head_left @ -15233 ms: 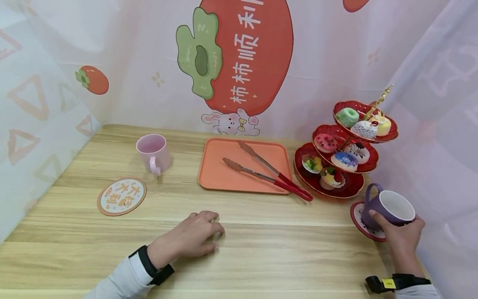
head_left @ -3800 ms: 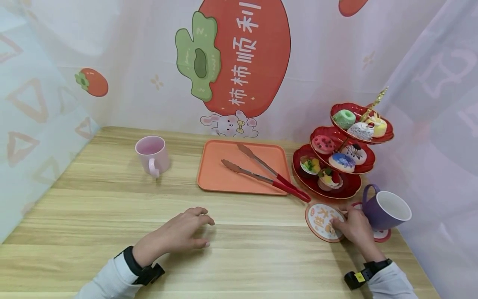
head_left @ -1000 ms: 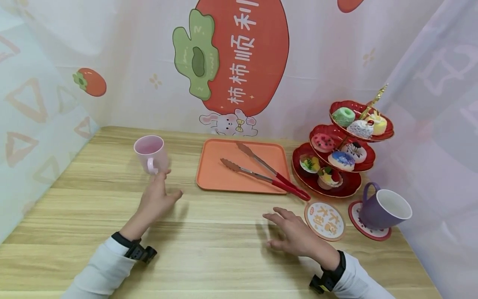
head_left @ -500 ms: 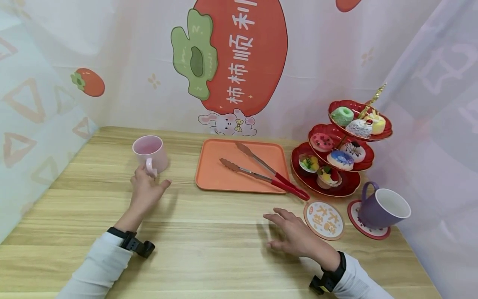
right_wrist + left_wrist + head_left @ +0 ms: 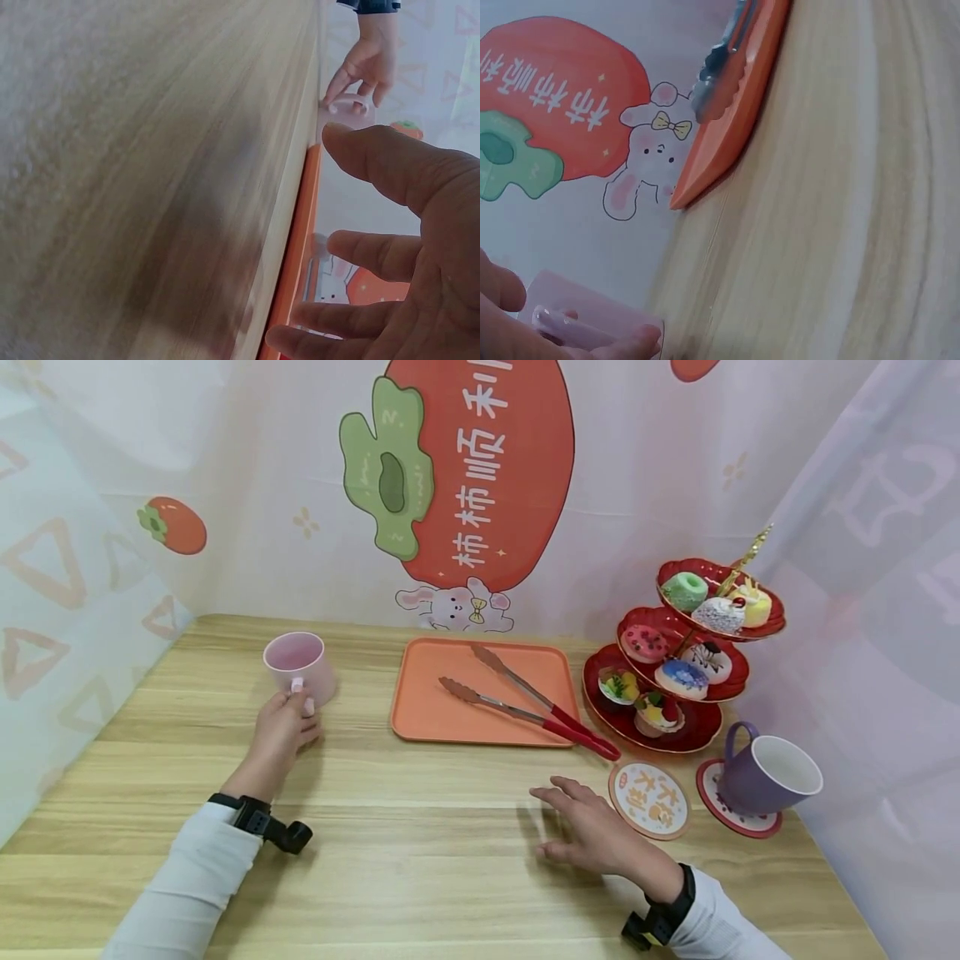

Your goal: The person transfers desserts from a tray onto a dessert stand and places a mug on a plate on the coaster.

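Note:
A pale pink mug [image 5: 317,670] stands upright at the back left, its handle facing the person. My left hand [image 5: 276,739] holds that handle, thumb and fingers closed about it; the left wrist view shows fingers along the mug [image 5: 592,296] and its handle. My right hand [image 5: 592,833] is held over the table with fingers spread, holding nothing, as the right wrist view also shows. Just right of it lies a round white coaster [image 5: 649,800] with orange characters. Farther right, a purple mug [image 5: 761,781] sits on a red-rimmed coaster [image 5: 712,793].
An orange tray [image 5: 427,714] at the back middle bears tongs [image 5: 525,714] whose red handles jut over its front edge. A three-tier red stand [image 5: 705,735] with several small cakes rises at the back right. Printed curtains [image 5: 615,460] border the wooden table.
The white-and-orange coaster went from the left side to beside the purple mug, which was released. My right hand then moved left, away from it. My left hand reached the pink mug's handle and took hold.

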`<action>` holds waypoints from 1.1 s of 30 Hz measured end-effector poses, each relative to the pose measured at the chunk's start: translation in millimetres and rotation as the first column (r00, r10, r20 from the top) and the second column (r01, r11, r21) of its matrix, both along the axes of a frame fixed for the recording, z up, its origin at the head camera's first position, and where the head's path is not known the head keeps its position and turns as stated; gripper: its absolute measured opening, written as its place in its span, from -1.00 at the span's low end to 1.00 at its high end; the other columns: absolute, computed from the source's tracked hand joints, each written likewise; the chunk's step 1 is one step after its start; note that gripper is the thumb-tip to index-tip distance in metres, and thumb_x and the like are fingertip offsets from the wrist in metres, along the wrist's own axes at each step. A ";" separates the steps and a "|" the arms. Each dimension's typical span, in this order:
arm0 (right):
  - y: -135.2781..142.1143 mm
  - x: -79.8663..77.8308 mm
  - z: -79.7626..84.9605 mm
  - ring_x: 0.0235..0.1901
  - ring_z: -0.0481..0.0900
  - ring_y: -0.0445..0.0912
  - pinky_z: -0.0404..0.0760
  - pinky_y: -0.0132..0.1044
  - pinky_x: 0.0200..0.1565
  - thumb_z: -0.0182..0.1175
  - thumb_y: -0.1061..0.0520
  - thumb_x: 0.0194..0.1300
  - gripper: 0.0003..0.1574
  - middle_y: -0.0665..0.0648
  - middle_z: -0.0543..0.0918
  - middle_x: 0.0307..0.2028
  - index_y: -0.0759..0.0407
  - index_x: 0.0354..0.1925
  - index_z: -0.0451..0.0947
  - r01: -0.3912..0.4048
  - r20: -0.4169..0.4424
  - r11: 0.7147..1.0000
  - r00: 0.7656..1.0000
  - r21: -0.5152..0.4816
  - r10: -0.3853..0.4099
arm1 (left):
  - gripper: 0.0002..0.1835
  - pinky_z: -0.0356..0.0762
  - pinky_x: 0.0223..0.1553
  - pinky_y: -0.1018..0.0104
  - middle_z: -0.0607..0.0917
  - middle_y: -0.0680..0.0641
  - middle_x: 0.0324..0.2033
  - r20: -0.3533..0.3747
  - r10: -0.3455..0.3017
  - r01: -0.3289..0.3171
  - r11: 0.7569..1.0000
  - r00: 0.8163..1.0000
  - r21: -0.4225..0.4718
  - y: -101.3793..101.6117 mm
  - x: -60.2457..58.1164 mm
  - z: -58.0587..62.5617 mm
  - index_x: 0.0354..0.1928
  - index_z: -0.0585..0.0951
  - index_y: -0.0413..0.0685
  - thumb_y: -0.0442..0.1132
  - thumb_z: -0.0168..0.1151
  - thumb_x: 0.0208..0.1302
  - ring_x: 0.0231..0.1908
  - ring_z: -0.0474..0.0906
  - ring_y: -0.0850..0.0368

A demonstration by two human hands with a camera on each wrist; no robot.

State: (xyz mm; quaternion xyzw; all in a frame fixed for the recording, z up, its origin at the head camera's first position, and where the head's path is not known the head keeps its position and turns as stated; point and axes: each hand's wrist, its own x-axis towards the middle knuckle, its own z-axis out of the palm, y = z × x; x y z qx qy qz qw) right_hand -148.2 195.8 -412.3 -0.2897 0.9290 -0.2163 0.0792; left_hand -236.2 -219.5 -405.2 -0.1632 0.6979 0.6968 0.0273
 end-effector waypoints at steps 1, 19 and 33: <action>0.1 0.0 0.1 0.11 0.32 0.32 0.35 0.24 -0.01 0.39 -0.06 0.05 -0.21 0.43 0.31 0.18 0.15 0.20 0.38 0.000 0.001 1.000 1.000 0.000 0.000 | -0.38 0.27 0.16 0.05 0.07 -0.40 0.28 0.000 -0.003 0.003 1.000 1.000 0.014 -1.0 -0.5 -0.3 0.36 0.00 -0.36 -0.02 -0.39 0.47 0.14 0.21 -0.18; -1.6 0.9 0.5 0.13 0.29 0.31 0.33 0.24 0.02 0.40 -0.03 0.02 -0.20 0.43 0.30 0.19 0.16 0.20 0.39 0.012 0.008 1.000 1.000 -0.003 -0.012 | -0.47 0.36 0.10 0.21 0.10 -0.38 0.25 -0.003 -0.006 0.006 1.000 1.000 0.008 -9.3 -0.3 -6.4 0.33 0.12 -0.36 -0.12 -0.35 0.49 -0.07 0.39 0.05; -0.2 0.9 3.4 0.13 0.30 0.31 0.33 0.25 0.00 0.38 -0.08 0.05 -0.20 0.43 0.31 0.18 0.17 0.20 0.39 0.012 -0.001 1.000 1.000 0.001 -0.012 | -0.52 0.43 0.01 0.34 0.14 -0.34 0.23 -0.084 -0.013 0.017 0.999 0.996 0.042 -8.8 3.2 -6.4 0.23 0.18 -0.44 -0.17 -0.28 0.48 -0.08 0.42 0.08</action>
